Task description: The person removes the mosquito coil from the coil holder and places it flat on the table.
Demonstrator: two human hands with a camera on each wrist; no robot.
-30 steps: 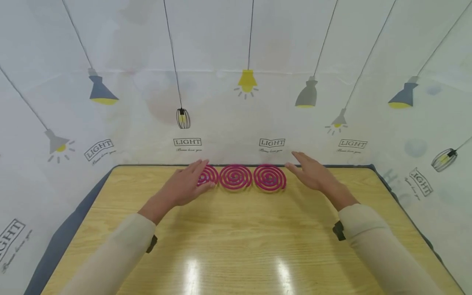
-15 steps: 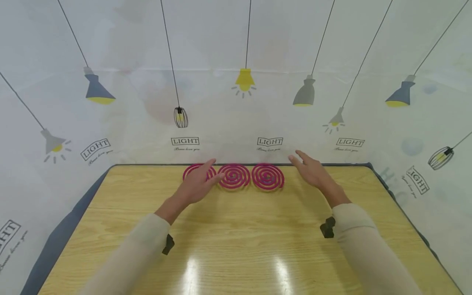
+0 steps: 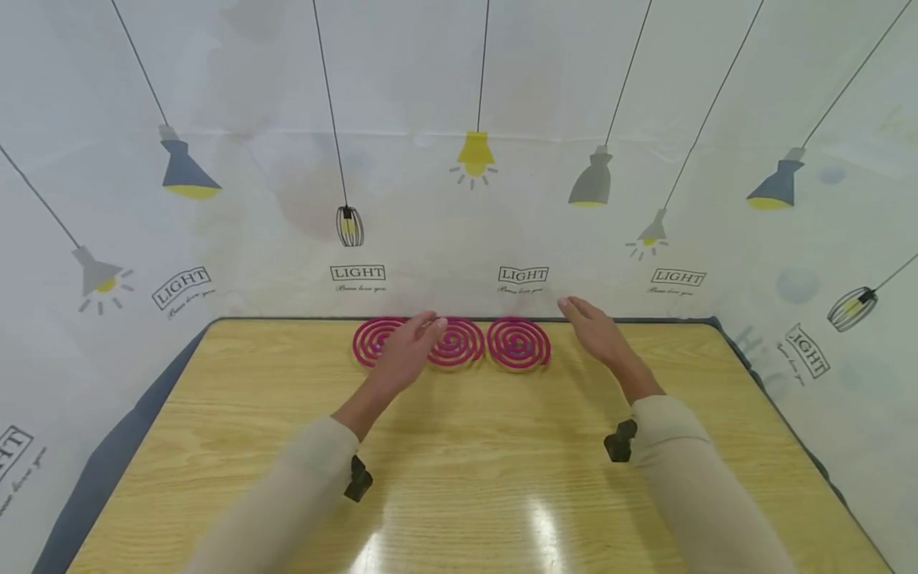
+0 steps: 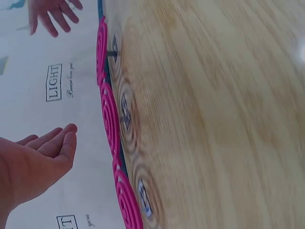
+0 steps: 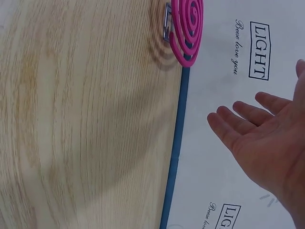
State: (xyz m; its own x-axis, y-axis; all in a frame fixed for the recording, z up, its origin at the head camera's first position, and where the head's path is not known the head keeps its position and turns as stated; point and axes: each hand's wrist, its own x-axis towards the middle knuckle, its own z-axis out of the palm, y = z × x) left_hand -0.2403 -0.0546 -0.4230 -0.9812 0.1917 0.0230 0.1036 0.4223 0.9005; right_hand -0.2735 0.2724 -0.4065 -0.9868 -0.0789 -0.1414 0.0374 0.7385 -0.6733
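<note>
Head: "LIGHT" labels [image 3: 523, 275] above coils [image 3: 519, 344].

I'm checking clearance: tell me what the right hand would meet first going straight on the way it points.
Probably the lamp-print backdrop: in the head view the right hand points forward and leftward at it, seemingly passing above the rightmost magenta spiral coil, though depth is unclear.

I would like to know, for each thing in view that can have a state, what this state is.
Left hand: open, holding nothing
Right hand: open, holding nothing
Left coil: raised on a stand, partly hidden in head view
Middle coil: also raised, partly hidden in head view
Right coil: also raised, looks unbroken
Table: flat, reflecting light
</note>
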